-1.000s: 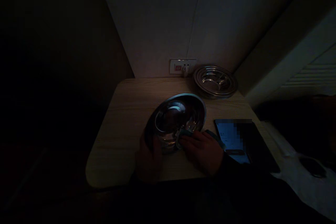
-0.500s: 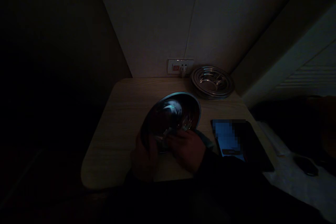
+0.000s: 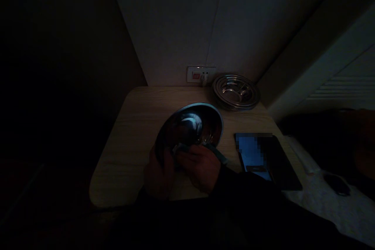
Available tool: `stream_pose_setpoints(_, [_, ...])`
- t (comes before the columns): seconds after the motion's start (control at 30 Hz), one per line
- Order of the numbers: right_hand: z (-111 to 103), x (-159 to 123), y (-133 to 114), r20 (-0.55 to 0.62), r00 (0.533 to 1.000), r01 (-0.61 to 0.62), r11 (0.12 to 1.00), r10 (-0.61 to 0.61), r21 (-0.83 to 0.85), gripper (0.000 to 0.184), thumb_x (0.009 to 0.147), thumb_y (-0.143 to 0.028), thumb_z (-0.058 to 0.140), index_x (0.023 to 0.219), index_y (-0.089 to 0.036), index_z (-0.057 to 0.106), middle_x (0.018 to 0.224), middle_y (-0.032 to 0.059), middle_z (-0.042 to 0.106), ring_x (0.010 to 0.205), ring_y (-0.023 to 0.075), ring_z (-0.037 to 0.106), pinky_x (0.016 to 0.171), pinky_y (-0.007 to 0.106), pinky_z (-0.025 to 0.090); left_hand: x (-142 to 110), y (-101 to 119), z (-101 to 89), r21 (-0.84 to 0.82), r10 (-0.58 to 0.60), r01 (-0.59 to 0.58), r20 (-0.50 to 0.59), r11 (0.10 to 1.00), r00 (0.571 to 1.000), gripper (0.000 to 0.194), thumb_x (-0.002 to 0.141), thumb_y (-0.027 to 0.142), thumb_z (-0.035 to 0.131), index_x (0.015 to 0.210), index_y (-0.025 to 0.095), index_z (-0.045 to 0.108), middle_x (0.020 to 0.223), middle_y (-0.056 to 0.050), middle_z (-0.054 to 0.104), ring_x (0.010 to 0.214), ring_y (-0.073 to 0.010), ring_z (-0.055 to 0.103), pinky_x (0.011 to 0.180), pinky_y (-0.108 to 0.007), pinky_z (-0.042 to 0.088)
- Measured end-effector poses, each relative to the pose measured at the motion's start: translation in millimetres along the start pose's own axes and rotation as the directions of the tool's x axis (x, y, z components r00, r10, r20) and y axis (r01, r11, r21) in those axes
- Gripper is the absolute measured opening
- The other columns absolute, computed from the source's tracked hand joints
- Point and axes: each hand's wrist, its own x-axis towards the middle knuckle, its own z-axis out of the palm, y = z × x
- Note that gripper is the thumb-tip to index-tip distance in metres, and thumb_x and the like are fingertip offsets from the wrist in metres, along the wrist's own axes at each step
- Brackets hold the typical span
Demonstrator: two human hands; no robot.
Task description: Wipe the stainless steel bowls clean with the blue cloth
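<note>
Dim light over the counter [image 3: 125, 133]. Left hand [image 3: 159, 175] is curling closed around the near-left rim of the metal bowl [image 3: 187, 125], which is tilting above the counter. Right hand [image 3: 202, 168] is bending its fingers over a bluish cloth [image 3: 216, 153], pressing at the bowl's near inner side. Stacked metal dishes [image 3: 236, 93] are sitting behind; a lit screen [image 3: 253, 154] is lying to the right. Risk: only 1 hand is gripping the rim, so hard pressing could be twisting the bowl loose.
</note>
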Motion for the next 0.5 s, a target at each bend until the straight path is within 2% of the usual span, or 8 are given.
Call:
stream_pose_setpoints(0.13, [-9.3,-10.3,15.5,0.056,0.992,0.12,0.985,-0.114,-0.124,0.015,0.085,-0.017,0.052,0.098,-0.019,0.06,0.099,0.0001,0.068,0.077,0.0177,0.05,0.064,0.034,0.03,-0.1,-1.6,2.1,-0.024,0.033,-0.033,0.008,0.999,0.999,0.037,0.08,0.037,0.044,0.105,0.013,0.056,0.077,-0.01,0.069,0.064,-0.0212,0.065,0.054,-0.028,0.046])
stream_pose_setpoints(0.23, [-10.0,-7.1,14.3,0.061,0.994,0.096,0.989,-0.09,-0.11,0.015,0.085,-0.017,0.053,0.098,-0.019,0.059,0.1,0.0002,0.068,0.078,0.0174,0.049,0.064,0.033,0.03,0.9,-0.9,3.3,-0.071,0.086,-0.084,0.036,0.994,0.996,0.036,0.08,0.036,0.043,0.104,0.013,0.056,0.081,-0.011,0.069,0.068,-0.0204,0.066,0.055,-0.026,0.046])
stream_pose_setpoints(0.37, [-4.7,1.8,5.6,0.01,0.997,0.075,0.996,-0.075,-0.04,0.017,0.087,-0.021,0.05,0.102,-0.018,0.058,0.107,0.0012,0.066,0.082,0.0165,0.05,0.064,0.033,0.031,2.2,0.1,2.2,-0.014,0.024,-0.024,0.0,1.0,1.0,0.038,0.079,0.038,0.044,0.104,0.012,0.057,0.075,-0.01,0.069,0.063,-0.0219,0.065,0.052,-0.028,0.045])
stream_pose_setpoints(0.5, [-14.9,-13.1,19.9,0.086,0.989,0.133,0.978,-0.12,-0.16,0.015,0.088,-0.017,0.049,0.098,-0.02,0.06,0.099,0.0013,0.068,0.08,0.0178,0.05,0.065,0.034,0.03,0.6,0.3,2.3,0.009,0.042,-0.042,-0.011,0.999,0.999,0.036,0.079,0.036,0.044,0.102,0.013,0.058,0.078,-0.011,0.069,0.062,-0.0221,0.065,0.054,-0.029,0.046])
